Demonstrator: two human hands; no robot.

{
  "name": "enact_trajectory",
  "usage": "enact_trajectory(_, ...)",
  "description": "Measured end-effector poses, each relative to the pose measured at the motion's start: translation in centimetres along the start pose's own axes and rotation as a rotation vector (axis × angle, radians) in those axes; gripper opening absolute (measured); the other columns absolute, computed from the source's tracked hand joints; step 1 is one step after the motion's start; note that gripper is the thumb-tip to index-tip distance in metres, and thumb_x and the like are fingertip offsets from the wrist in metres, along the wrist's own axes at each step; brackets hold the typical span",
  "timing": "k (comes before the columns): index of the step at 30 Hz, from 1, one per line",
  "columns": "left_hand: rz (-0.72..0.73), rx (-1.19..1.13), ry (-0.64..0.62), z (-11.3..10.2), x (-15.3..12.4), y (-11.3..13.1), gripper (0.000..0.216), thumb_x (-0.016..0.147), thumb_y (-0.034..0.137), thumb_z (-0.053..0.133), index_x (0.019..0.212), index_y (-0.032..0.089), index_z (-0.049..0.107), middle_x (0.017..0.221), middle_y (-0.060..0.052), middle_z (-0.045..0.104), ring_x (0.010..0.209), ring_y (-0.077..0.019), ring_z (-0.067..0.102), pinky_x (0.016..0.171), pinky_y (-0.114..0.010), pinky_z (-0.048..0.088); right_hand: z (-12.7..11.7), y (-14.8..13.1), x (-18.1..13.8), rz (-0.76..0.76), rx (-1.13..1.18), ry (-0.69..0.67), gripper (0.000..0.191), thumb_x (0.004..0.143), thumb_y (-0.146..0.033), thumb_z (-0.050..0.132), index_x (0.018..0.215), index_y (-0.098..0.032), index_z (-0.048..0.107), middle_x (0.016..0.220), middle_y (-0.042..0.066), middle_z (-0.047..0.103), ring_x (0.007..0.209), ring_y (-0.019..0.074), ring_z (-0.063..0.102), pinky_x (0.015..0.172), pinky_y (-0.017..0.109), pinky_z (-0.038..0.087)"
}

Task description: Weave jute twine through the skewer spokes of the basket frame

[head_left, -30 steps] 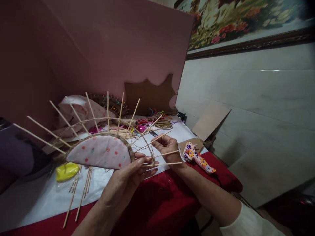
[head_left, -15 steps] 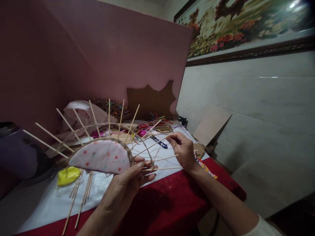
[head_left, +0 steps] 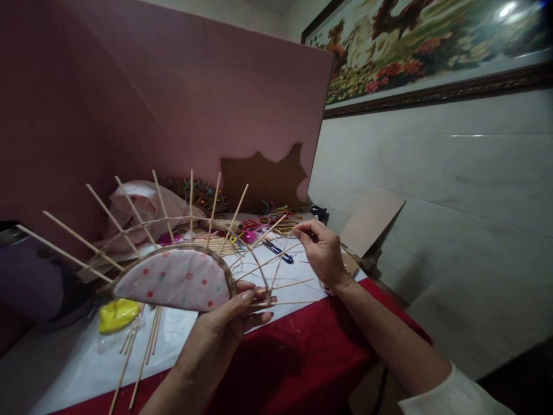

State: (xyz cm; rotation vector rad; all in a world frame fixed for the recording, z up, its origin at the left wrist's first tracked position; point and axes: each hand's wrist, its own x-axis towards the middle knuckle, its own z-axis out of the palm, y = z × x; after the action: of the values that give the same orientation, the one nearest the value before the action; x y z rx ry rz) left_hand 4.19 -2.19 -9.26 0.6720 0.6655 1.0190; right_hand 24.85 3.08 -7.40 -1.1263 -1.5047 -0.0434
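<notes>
**Pad-and-stick frame, held over the worktop**

Head view:

- Pad (head_left: 173,279): half-moon, pink with coloured dots and a brown rim. It is held flat side down, above the near edge of the worktop (head_left: 298,357).
- Sticks (head_left: 82,239): pale wood, fanning out from the pad's curved rim.
- Strand (head_left: 173,219): thin, crossing the sticks in an arc and coming down at the pad's right corner.
- Left hand (head_left: 233,314): clenched on the pad's right corner, thumb on the rim, fingers (head_left: 259,316) under the lowest sticks.
- Right hand (head_left: 322,253): just right of the fan, raised off the worktop. Thumb and forefinger are pinched, seemingly on the strand's free end; the other fingers are curled.
- Worktop cover: red cloth, with a white sheet (head_left: 181,340) over its left part.
- Loose sticks (head_left: 140,369): lying on the sheet toward the near left corner.
- Yellow lump (head_left: 117,314): on the sheet below the pad's left tip.
- Blue tool (head_left: 279,251): on the sheet behind the fan.
- Coloured cords (head_left: 272,212): at the far edge.
- Pink board (head_left: 194,104): standing along the far edge, with a cardboard cutout (head_left: 263,176) leaning on it.
</notes>
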Motion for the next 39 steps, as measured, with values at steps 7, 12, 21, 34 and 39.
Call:
enact_trajectory(7,0.003,-0.016,0.002,0.0,0.1,0.0,0.009,0.074,0.010,0.061,0.082,0.014,0.059,0.082,-0.009,0.069,0.084,-0.0236,0.065,0.069,-0.034,0.054,-0.1,0.2,-0.1,-0.019,-0.025,0.000,0.010,0.083,-0.022,0.055,0.076,-0.018,0.061,0.074,0.001,0.059,0.067,0.0138,0.052,0.063,0.026,0.040)
enact_trajectory(12,0.003,0.008,0.018,0.2,-0.1,0.1,0.009,0.073,0.011,0.063,0.081,0.013,0.060,0.084,-0.009,0.069,0.084,-0.0229,0.065,0.069,-0.034,0.054,-0.5,-0.4,0.5,-0.062,-0.033,0.001,0.012,0.083,-0.024,0.055,0.075,-0.018,0.060,0.073,0.001,0.058,0.067,0.0138,0.052,0.062,0.026,0.040)
enact_trajectory(21,-0.019,0.068,0.059,0.2,0.1,-0.1,0.009,0.072,0.009,0.063,0.081,0.011,0.062,0.082,-0.010,0.069,0.085,-0.0235,0.065,0.063,-0.031,0.055,-1.3,-2.0,1.2,-0.143,-0.052,-0.042,0.011,0.083,-0.026,0.056,0.075,-0.020,0.060,0.074,0.002,0.057,0.068,0.0142,0.052,0.062,0.028,0.041)
enact_trajectory(34,-0.112,0.151,0.015,0.0,0.1,-0.4,0.009,0.072,0.010,0.062,0.080,0.010,0.061,0.078,-0.011,0.067,0.075,-0.0207,0.064,0.057,-0.029,0.053,-0.8,-3.9,1.8,-0.398,-0.208,-0.240,0.017,0.088,-0.026,0.048,0.084,-0.022,0.064,0.084,0.003,0.058,0.075,0.0138,0.054,0.068,0.026,0.041)
enact_trajectory(39,-0.156,0.158,0.027,0.1,-0.1,-0.2,0.008,0.071,0.011,0.063,0.079,0.012,0.061,0.076,-0.010,0.068,0.068,-0.0187,0.063,0.054,-0.028,0.052,-0.5,-3.8,3.2,-0.420,-0.302,-0.340,0.016,0.085,-0.027,0.053,0.080,-0.023,0.067,0.081,0.001,0.059,0.068,0.0115,0.053,0.063,0.024,0.038)
